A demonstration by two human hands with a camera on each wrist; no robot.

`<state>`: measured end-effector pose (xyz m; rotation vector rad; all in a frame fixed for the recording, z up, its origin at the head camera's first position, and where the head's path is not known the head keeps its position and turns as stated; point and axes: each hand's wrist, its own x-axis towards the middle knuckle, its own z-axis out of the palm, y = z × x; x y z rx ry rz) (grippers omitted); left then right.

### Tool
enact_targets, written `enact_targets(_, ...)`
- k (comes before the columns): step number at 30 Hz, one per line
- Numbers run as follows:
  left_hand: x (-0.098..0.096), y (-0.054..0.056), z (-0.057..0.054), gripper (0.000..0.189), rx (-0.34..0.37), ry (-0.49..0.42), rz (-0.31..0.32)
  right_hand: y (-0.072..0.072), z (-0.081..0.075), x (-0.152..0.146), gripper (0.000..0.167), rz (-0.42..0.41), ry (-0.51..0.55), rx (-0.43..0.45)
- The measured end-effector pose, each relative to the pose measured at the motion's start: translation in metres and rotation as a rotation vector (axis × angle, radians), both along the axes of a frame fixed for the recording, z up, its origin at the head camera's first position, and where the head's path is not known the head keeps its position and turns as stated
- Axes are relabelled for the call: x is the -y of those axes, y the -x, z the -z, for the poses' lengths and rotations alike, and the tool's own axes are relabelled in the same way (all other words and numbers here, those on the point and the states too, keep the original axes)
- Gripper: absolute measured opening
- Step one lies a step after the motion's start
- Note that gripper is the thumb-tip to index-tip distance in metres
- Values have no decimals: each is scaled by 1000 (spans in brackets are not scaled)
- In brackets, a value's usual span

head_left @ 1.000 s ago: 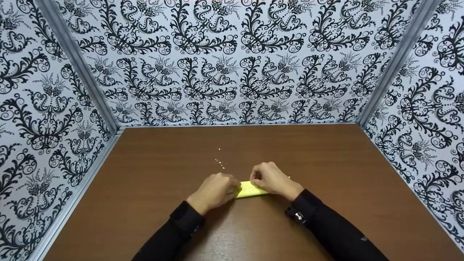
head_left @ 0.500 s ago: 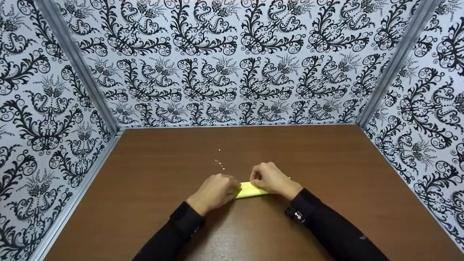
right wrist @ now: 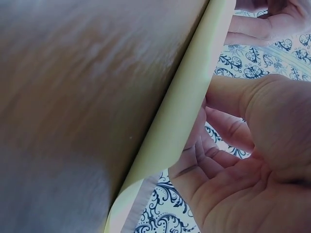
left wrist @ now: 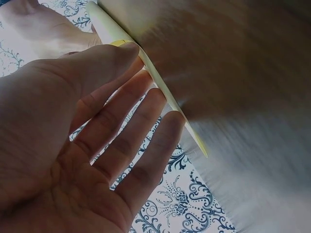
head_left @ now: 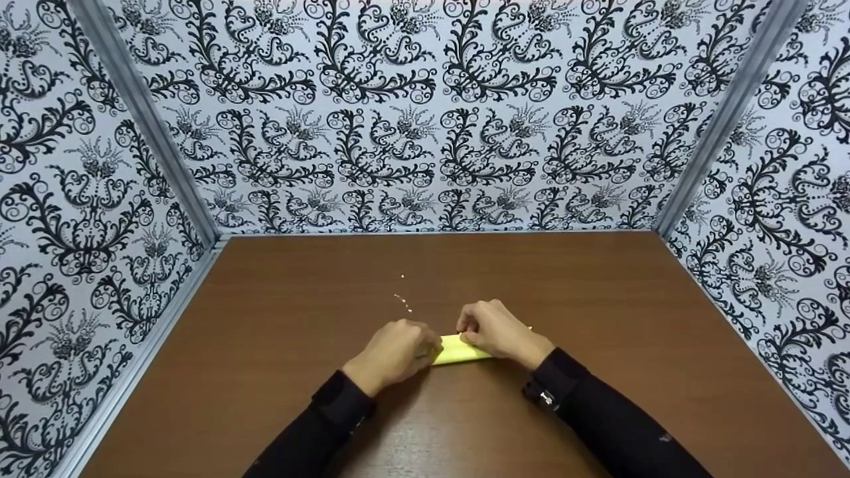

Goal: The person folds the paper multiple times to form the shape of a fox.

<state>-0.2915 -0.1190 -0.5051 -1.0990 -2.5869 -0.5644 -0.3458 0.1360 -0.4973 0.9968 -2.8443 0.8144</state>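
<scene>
A yellow sheet of paper, curled over into a narrow strip, lies on the table between both hands. My left hand pinches its left end; in the left wrist view the thumb presses at the paper's rolled edge while the other fingertips line up along it. Farther right, my right hand pinches the far edge with thumb and forefinger. The right wrist view shows the curled paper bulging in front of the right thumb, its near end lifted in a loose bend. The paper hides part of the right fingertips.
Several tiny white bits are scattered on the brown table beyond the left hand. Patterned black-and-white walls with grey metal corner posts enclose the table at the back and both sides.
</scene>
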Motion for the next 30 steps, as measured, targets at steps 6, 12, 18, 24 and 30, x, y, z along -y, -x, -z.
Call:
enact_targets(6, 0, 0, 1, 8, -2, 9, 2, -1, 2, -1, 6, 2, -5, 9)
enact_targets(12, 0, 0, 1, 7, -2, 3, 9, -1, 2, -2, 4, 0, 1, 9)
enact_targets(18, 0, 0, 1, 9, 13, -6, 3, -2, 3, -2, 3, -9, 2, 3)
enact_targets(24, 1, 0, 1, 8, 17, -16, -2, -3, 3, -2, 7, -24, -2, -42)
enact_targets(30, 0, 1, 1, 8, 16, -12, -2, -3, 4, -2, 8, -10, -3, -45)
